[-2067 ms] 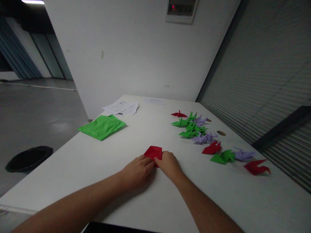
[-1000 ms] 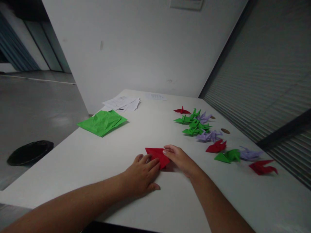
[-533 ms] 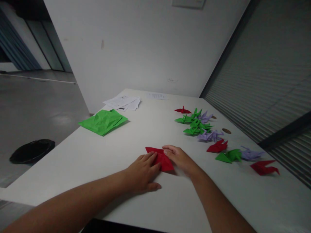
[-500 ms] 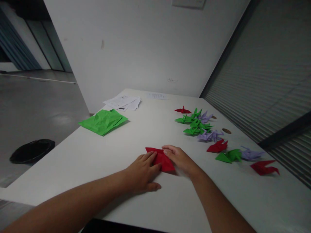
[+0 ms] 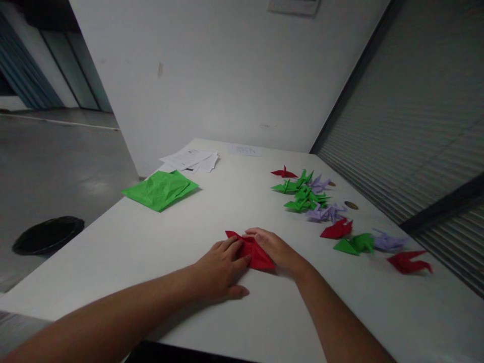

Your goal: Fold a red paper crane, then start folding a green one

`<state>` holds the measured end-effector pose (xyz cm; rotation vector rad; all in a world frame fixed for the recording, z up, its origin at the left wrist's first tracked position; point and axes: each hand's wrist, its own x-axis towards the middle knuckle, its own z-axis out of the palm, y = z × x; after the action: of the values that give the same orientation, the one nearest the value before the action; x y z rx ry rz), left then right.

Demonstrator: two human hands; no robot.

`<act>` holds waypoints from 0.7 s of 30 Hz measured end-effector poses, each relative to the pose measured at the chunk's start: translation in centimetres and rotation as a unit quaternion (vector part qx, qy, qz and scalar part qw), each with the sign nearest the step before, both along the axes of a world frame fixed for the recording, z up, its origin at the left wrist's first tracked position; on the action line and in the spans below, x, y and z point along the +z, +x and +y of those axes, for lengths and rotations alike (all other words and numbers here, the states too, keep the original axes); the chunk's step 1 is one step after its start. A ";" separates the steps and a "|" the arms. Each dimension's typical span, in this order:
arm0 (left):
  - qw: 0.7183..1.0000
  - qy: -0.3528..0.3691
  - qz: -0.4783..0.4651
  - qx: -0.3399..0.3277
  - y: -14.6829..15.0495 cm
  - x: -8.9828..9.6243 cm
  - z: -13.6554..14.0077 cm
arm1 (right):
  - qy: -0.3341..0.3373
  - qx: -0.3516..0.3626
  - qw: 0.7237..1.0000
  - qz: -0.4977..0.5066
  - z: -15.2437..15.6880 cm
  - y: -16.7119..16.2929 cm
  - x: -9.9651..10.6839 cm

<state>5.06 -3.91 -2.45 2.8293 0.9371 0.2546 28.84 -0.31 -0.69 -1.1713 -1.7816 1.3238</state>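
Far left: blue curtain (image 5: 28, 65), hanging beyond a grey floor (image 5: 56, 151). Lower left: one black-lined bin (image 5: 49, 237), standing on the floor beside the counter (image 5: 113, 257), which is white.

Left part of the counter: green paper (image 5: 161, 190), creased, lying flat in overlapping layers near the edge. Just behind it: loose printed sheets (image 5: 189, 159), overlapping. Further right, near the wall: a single pale sheet (image 5: 244, 150), print illegible.

Centre, near side: left hand (image 5: 221, 269), palm down, fingers spread apart and laid over the left part of the red paper (image 5: 259, 256), thumb apart on the counter. The paper is one folded piece, resting on the counter between the two hands, its pointed corner showing at upper left. Right hand (image 5: 278, 252), at the paper's upper right edge, fingers extended together along it; whether they pinch it cannot be told.

Right part of the counter: small red crane (image 5: 284, 173), rearmost; cluster of green cranes (image 5: 304, 194), touching or overlapping, with lilac cranes (image 5: 325, 212) alongside; brown disc (image 5: 351, 205), beside the cluster; nearer, a row of further folded birds (image 5: 354, 245) in red, green and lilac. Far right: slatted blinds (image 5: 416, 101).
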 end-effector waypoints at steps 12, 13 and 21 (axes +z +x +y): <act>0.999 0.014 0.025 0.017 0.1 1.1 -0.6 | 0.097 0.028 0.989 -0.107 -0.1 -0.1 0.9; 0.999 0.012 0.023 0.020 0.1 1.2 -0.6 | 0.100 0.030 0.988 -0.111 -0.2 -0.1 1.0; 0.997 -0.037 0.032 0.055 -0.2 0.8 -0.2 | 0.120 0.048 0.983 -0.134 -0.1 -0.2 1.2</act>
<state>4.89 -4.09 -1.65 2.7376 1.0940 0.1391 28.59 -0.44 0.49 -1.1835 -2.1463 1.0014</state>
